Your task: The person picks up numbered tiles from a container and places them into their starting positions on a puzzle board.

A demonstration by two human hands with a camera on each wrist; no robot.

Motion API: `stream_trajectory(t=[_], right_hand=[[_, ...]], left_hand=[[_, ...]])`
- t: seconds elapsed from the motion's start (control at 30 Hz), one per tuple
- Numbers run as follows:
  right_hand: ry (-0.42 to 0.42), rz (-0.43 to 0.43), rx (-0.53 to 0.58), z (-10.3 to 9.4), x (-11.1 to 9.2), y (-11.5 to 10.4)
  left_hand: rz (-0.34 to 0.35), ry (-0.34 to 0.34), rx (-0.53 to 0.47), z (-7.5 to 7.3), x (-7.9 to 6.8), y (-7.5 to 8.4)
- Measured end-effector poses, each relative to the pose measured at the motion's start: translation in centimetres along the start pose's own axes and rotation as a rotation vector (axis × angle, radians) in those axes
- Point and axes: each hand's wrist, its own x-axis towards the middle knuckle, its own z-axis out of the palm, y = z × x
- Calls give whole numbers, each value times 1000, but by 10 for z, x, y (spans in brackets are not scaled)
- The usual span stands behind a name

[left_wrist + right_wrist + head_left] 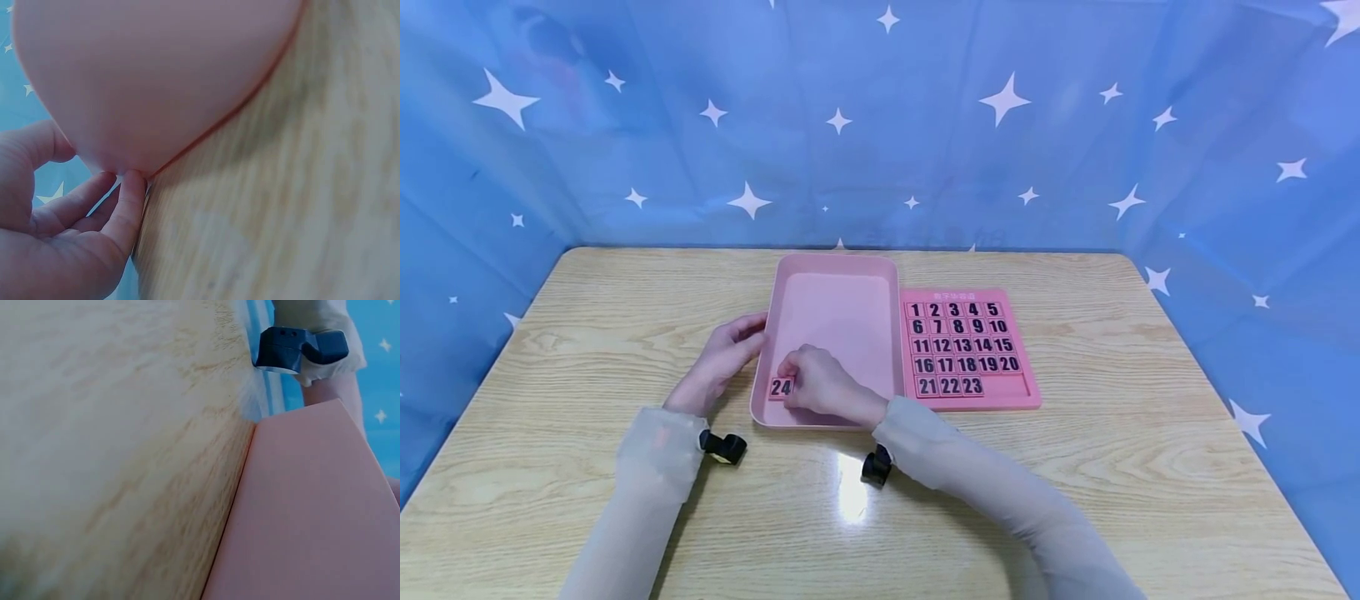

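A pink tray lies on the table with a square number tile marked 24 in its near left corner. My right hand reaches into the tray and pinches this tile by its right side with thumb and finger. My left hand is at the tray's left side. In the left wrist view, that hand's fingertips touch the outer wall of the tray. The right wrist view shows the tray's outer wall, but the right hand's fingers are hidden there.
Right of the tray, close against it, lies a pink number board with several rows of numbered tiles, 1 through 23. Wooden table surrounds both. A blue curtain with white stars hangs behind. Both wrists carry black cameras.
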Motion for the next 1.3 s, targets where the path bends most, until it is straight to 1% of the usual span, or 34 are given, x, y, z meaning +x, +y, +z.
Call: stream_trajectory(t=[0.37, 0.5, 0.63, 0.7, 0.8, 0.87, 0.93, 1.03, 1.2, 1.3], right_hand=[[-21, 21, 15, -1, -1, 0], [-17, 40, 37, -5, -3, -1], [1, 53, 84, -16, -8, -3], [12, 58, 136, -23, -11, -3], [41, 37, 171, -33, -18, 0], [67, 15, 175, -40, -23, 4], [103, -12, 146, -45, -28, 8], [143, -12, 133, -53, -35, 15], [165, 14, 177, -69, -50, 29], [178, -7, 171, -81, -64, 42]], left_hand=[[-12, 5, -2, 0, -1, 0], [-16, 8, 5, 0, -1, 0], [-3, 5, 15, 0, -1, 0], [0, 4, 18, 0, -1, 0], [-10, 9, 27, 0, -1, 0], [-21, 11, 26, 0, -1, 1], [-29, 11, 22, 0, -1, 1], [-33, 8, 11, 0, -2, 2], [-39, 9, 8, 0, -2, 2], [-41, 10, 9, 1, -2, 2]])
